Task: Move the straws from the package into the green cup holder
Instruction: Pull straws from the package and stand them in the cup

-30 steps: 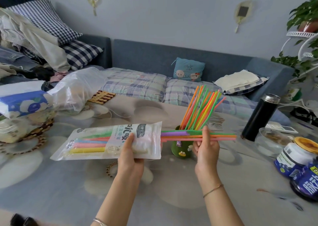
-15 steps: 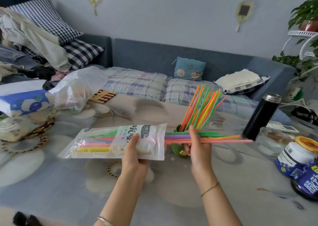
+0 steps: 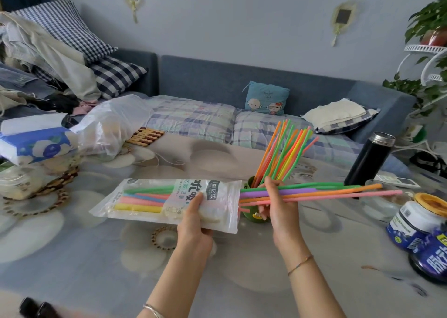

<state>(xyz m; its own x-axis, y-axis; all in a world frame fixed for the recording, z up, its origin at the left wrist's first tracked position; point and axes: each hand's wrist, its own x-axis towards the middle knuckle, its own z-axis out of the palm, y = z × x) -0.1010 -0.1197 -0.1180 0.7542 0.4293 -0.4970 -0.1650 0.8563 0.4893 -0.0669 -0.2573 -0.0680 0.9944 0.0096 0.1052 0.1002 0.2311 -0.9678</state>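
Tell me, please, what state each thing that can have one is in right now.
package, open at its right end, partly full, held by the left hand.
pulled straws, horizontal, sticking out of the package, gripped by the right hand.
green cup holder, upright, holding slanted straws.
flask, upright.
jar, lid on.

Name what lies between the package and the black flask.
Head view: the right hand gripping half-drawn straws, the green cup holder behind them.
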